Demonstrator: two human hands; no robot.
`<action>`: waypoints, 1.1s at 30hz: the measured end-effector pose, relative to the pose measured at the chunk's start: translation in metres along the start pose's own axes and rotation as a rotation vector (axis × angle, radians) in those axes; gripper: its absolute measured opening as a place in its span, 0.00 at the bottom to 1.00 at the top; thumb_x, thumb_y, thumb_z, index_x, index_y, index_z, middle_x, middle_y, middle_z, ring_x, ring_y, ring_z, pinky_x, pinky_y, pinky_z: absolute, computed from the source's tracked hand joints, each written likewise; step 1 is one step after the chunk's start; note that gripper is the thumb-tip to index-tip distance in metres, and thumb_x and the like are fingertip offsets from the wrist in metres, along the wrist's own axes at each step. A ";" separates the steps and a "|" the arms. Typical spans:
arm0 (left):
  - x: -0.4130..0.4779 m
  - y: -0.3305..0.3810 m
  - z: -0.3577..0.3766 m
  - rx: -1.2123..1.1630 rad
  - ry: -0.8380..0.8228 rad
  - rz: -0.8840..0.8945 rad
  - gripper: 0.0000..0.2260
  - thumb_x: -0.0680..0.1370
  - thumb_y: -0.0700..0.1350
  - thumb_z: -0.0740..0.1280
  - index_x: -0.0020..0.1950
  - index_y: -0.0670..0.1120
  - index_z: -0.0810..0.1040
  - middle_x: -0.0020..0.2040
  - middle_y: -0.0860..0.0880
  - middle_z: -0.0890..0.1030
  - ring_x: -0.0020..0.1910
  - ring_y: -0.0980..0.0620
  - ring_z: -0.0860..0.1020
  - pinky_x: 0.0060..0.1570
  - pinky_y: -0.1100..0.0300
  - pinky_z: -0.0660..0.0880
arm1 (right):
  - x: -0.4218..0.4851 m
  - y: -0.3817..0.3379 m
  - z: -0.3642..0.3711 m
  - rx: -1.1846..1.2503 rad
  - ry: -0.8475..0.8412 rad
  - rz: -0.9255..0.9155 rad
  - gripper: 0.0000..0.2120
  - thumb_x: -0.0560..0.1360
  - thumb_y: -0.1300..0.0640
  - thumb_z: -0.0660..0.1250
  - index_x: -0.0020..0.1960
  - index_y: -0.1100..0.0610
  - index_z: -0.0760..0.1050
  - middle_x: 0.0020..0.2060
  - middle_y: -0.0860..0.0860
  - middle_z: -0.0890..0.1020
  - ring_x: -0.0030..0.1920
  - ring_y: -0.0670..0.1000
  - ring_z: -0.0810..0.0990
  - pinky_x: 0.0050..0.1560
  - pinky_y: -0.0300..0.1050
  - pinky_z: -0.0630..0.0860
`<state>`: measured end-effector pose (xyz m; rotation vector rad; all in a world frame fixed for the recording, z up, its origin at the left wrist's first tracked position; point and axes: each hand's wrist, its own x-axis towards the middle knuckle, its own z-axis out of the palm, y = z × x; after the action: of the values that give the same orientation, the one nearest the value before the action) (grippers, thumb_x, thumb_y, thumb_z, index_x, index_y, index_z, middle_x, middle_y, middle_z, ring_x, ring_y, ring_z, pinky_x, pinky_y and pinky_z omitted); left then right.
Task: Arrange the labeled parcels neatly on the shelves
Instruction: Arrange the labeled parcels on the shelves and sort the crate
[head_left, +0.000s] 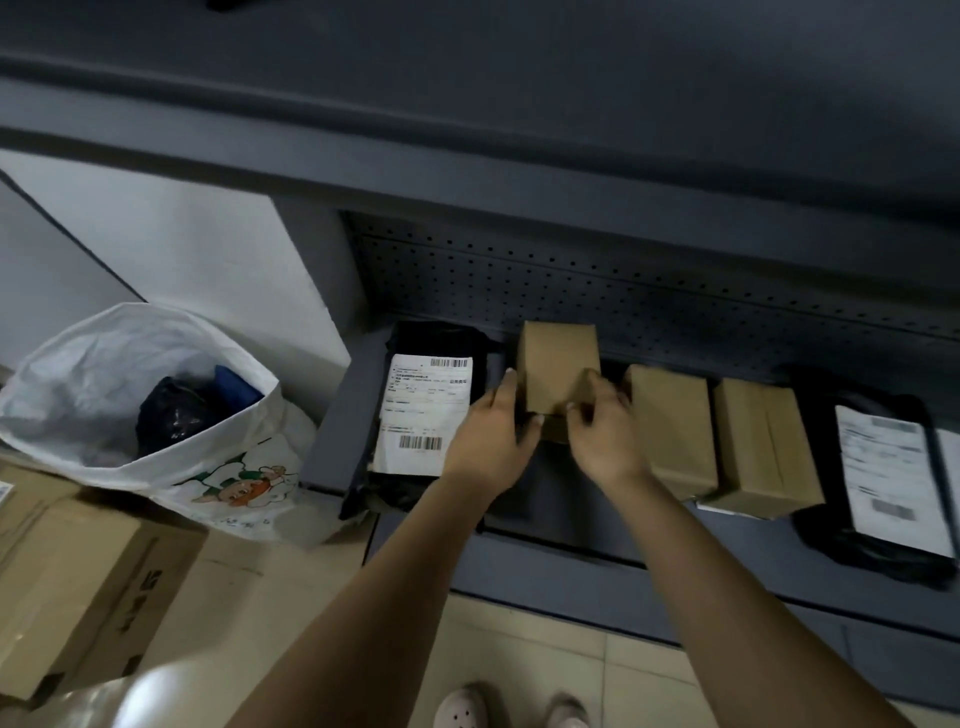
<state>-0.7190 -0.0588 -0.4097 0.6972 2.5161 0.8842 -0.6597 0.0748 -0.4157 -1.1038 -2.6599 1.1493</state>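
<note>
Low grey shelf with a perforated back panel: both hands set a small cardboard box into its open gap.

The left hand grips the box's left side and the right hand its near right corner. The box lies just beyond both hands, its long axis pointing towards the back panel. Left of the box lies a labelled black mailer; right of it are two brown boxes, long axes likewise front to back. The gap looks wide enough, so the box probably needs only lowering and squaring with these neighbours.
</note>
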 end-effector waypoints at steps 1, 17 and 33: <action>0.005 0.003 0.005 -0.012 -0.034 -0.037 0.31 0.81 0.54 0.61 0.79 0.47 0.52 0.74 0.44 0.66 0.67 0.45 0.70 0.60 0.56 0.70 | -0.001 -0.002 -0.002 0.001 -0.037 -0.001 0.26 0.82 0.58 0.59 0.78 0.57 0.57 0.73 0.57 0.66 0.71 0.58 0.67 0.69 0.46 0.65; -0.120 -0.006 0.043 -0.268 0.081 -0.034 0.28 0.79 0.53 0.64 0.77 0.47 0.61 0.67 0.50 0.74 0.64 0.53 0.74 0.58 0.62 0.73 | -0.138 0.046 -0.016 0.344 -0.050 -0.002 0.22 0.81 0.53 0.61 0.74 0.47 0.66 0.63 0.42 0.73 0.60 0.41 0.75 0.60 0.34 0.71; -0.121 -0.021 0.051 -0.523 -0.068 -0.008 0.27 0.78 0.60 0.62 0.76 0.55 0.63 0.69 0.54 0.73 0.64 0.63 0.73 0.62 0.65 0.71 | -0.143 0.061 -0.016 0.723 -0.139 0.236 0.12 0.74 0.44 0.67 0.56 0.33 0.72 0.52 0.31 0.78 0.51 0.28 0.75 0.53 0.29 0.70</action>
<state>-0.6031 -0.1172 -0.4381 0.5284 2.0867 1.4111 -0.5122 0.0244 -0.4113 -1.2109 -1.9078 2.0553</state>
